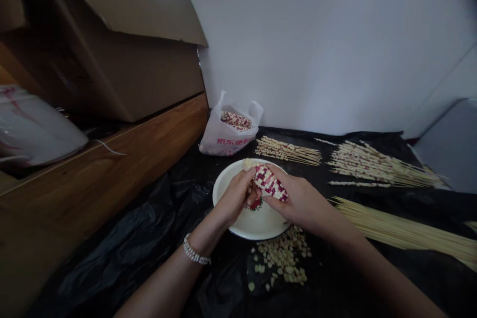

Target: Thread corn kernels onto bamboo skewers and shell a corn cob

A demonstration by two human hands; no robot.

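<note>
An ear of corn [269, 183] with purple and cream kernels is held over a white enamel basin [238, 226]. My right hand [298, 198] wraps round its near end. My left hand [238, 191] is closed at the far end, thumb pressed on the ear, where a pale stretch shows at the tip. The undersides of the fingers are partly hidden. A red and green print shows on the basin floor. Below the basin's near rim lies a pile of loose pale kernels [285, 256] on black plastic sheeting [149, 238].
Behind the basin stands a white plastic bag [229, 144] with more corn ears. To the right lie skewers threaded with kernels [372, 164], a smaller threaded bunch [286, 150] and bare skewers [402, 228]. A cardboard box [149, 74] rests on a wooden ledge [156, 139] at left.
</note>
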